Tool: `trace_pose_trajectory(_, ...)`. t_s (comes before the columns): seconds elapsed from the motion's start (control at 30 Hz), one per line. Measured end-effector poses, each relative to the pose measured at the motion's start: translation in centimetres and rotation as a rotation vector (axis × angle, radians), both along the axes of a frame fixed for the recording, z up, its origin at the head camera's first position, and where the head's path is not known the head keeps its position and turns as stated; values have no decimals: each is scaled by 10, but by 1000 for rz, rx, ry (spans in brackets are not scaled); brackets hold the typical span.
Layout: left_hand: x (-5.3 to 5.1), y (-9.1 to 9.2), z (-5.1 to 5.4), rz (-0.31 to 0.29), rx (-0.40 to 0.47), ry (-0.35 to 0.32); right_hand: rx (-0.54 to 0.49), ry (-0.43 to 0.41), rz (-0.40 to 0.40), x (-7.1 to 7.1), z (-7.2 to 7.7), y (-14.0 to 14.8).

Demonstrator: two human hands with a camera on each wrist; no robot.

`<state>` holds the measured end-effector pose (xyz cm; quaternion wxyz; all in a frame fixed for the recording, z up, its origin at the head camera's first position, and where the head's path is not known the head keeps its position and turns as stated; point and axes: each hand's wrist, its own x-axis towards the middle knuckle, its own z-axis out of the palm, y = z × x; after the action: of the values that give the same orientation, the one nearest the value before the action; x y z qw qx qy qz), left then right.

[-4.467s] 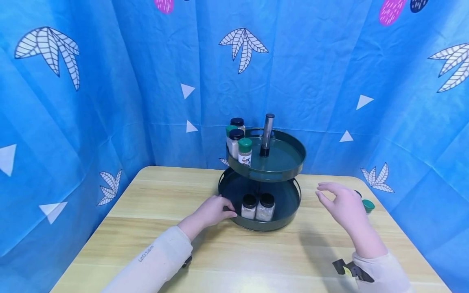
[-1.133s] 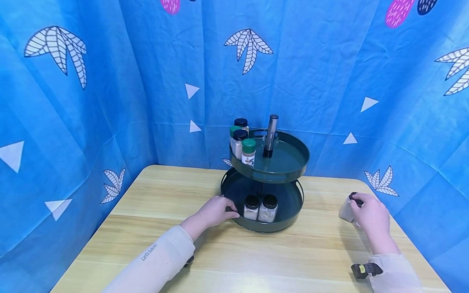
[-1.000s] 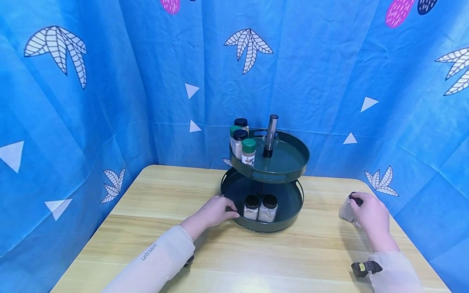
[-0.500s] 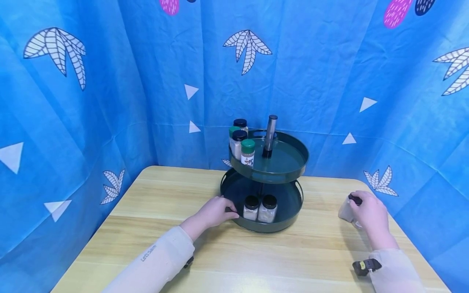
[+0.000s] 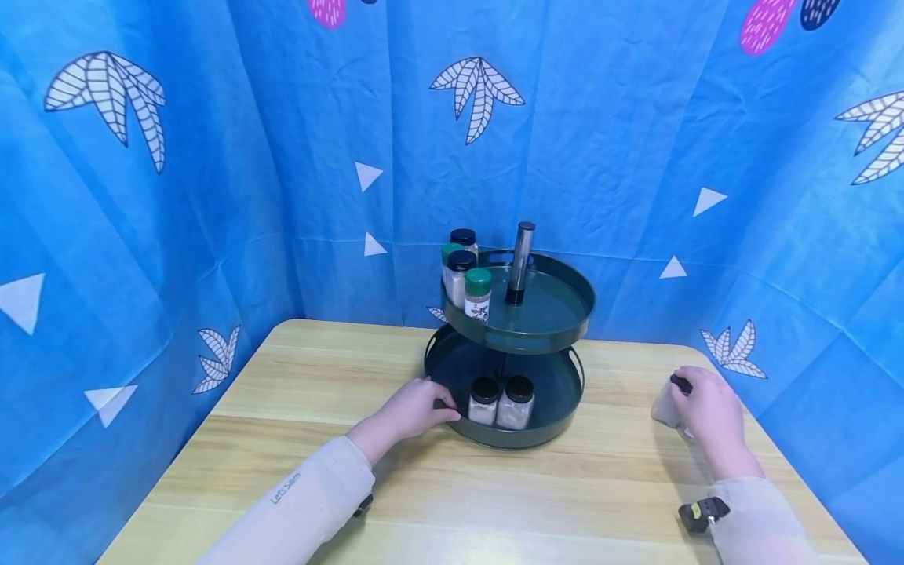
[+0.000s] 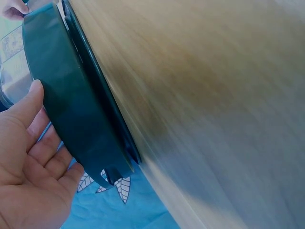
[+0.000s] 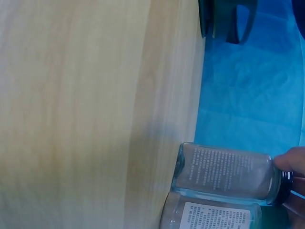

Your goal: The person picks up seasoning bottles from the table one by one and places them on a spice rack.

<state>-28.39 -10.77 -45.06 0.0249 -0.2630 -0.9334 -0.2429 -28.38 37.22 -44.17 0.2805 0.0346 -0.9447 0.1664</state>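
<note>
In the head view my left hand (image 5: 410, 410) holds the front left rim of the lower tray (image 5: 551, 392) of a dark green two-tier round spice rack. The left wrist view shows the thumb at the rim and the fingers curled by the tray's wall (image 6: 62, 86). At the table's right side my right hand (image 5: 712, 408) pinches the black lid of a clear spice jar (image 7: 226, 172). That jar stands upright, with printed text on its glass. Touching it is a second jar (image 7: 217, 218) with a white label and green lid, mostly hidden by the hand in the head view.
On the upper tray (image 5: 551, 306) several spice jars with black or green lids crowd the left side. Two black-lidded jars (image 5: 483, 412) stand at the lower tray's front. A metal post (image 5: 520, 259) rises through the rack. Blue curtains (image 5: 600, 157) surround the wooden table (image 5: 494, 502).
Since the oldest frame my right hand has moved right and down to the jars and taken hold of the black lid. The left hand stays on the rim. Over the last second almost nothing moved.
</note>
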Motion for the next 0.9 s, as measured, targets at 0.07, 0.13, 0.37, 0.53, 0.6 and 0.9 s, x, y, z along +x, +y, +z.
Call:
trace_pose_trajectory(0.07,0,0,0,2,4,-6,3,11,-5,0,-1,-1)
trace_pose_trajectory(0.13,0,0,0,1,7,-10,5,23,-5,0,-1,-1)
trace_pose_trajectory(0.37,0,0,1,-6,5,5,-4,69,27,-1,-2,-9)
trace_pose_trajectory(0.53,0,0,0,-9,7,12,-2,89,40,-4,-5,-13)
trace_pose_trajectory(0.6,0,0,0,-8,7,10,0,97,39,-5,-6,-14)
trace_pose_trajectory(0.9,-1,-1,0,-9,11,8,0,92,31,-7,-6,-13)
